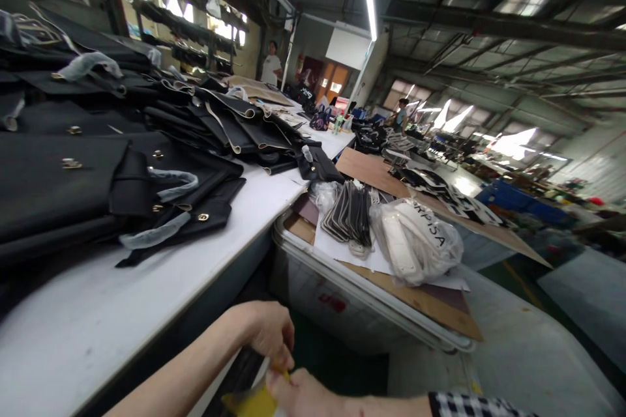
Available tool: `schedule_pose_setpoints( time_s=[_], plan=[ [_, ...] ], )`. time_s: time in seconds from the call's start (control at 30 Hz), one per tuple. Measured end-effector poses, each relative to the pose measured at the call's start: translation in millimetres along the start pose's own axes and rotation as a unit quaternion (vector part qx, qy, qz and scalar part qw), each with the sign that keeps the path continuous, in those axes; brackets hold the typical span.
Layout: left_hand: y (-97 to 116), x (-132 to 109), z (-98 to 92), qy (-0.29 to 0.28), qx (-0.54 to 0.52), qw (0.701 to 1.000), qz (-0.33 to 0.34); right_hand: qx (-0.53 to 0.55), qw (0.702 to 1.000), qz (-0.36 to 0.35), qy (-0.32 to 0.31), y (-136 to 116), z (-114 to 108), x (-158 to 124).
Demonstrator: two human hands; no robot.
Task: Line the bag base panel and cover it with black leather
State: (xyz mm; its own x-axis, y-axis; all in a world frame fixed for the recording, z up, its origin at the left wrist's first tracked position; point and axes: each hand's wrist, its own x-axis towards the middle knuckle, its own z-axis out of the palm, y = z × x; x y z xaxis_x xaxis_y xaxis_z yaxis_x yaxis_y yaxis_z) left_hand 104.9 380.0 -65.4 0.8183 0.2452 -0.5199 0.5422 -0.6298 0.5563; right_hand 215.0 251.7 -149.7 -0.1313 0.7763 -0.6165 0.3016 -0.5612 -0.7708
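Left hand (270, 328) and right hand (300, 393) together grasp a blurred yellow flat piece (255, 402) beside the long white tabletop (161, 303).

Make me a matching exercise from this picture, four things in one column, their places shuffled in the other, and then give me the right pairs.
Things
1. Bulky clear plastic bag with black lettering
2. Blurred yellow item, material unclear
3. Black-and-white checked cloth sleeve
4. Pile of black, leather-like bag pieces

Places
A. On the long, flat white tabletop
B. On the right arm
C. On white paper over a flat brown board
D. At the bare left hand and bare right hand

Pairs: 1-C, 2-D, 3-B, 4-A
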Motion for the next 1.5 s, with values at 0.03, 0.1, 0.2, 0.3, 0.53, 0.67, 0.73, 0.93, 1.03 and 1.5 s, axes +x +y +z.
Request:
schedule_pose_setpoints(
  time_s=[0.03, 0.1, 0.2, 0.3, 0.53, 0.67, 0.73, 0.93, 1.03, 1.5],
  plan=[
    [2.6, -2.2, 0.8, 0.001, 0.008, 1.000, -0.009, 0.020, 0.999, 0.038, -0.013, -3.1, 6.6, -6.6],
    [5.5, -8.1, 3.1, 0.030, 0.028, 0.999, -0.027, 0.052, 0.986, 0.146, -0.060, -11.1, 17.9, -23.0],
    [2.6, -20.6, 7.6, 0.146, 0.029, 0.988, -0.046, 0.083, 0.966, 0.221, -0.101, -23.4, 25.9, -44.6],
    [-3.0, -39.0, 14.0, 0.251, 0.005, 0.965, -0.081, 0.100, 0.971, 0.198, -0.085, -28.3, 30.3, -55.5],
    [-19.0, -84.3, 47.6, 0.410, -0.115, 0.891, -0.160, 0.148, 0.977, 0.126, -0.084, -0.9, 37.5, -74.5],
    [-31.9, -102.7, 76.1, 0.447, -0.233, 0.844, -0.184, 0.164, 0.986, 0.000, 0.022, 16.2, 14.8, -80.3],
    [-35.6, -107.4, 87.6, 0.448, -0.275, 0.830, -0.189, 0.188, 0.973, -0.058, 0.116, 15.1, 0.8, -72.8],
    [-36.3, -106.2, 101.7, 0.393, -0.370, 0.823, -0.176, 0.170, 0.975, -0.054, 0.131, -3.9, -8.8, -24.8],
    [-37.9, -102.5, 103.0, 0.382, -0.369, 0.828, -0.181, 0.063, 0.988, -0.081, 0.116, -6.7, -9.9, -8.5],
    [-34.3, -100.2, 102.9, 0.398, -0.338, 0.824, -0.219, 0.135, 0.978, 0.000, -0.162, -48.5, -14.0, 23.7]
  ],
)
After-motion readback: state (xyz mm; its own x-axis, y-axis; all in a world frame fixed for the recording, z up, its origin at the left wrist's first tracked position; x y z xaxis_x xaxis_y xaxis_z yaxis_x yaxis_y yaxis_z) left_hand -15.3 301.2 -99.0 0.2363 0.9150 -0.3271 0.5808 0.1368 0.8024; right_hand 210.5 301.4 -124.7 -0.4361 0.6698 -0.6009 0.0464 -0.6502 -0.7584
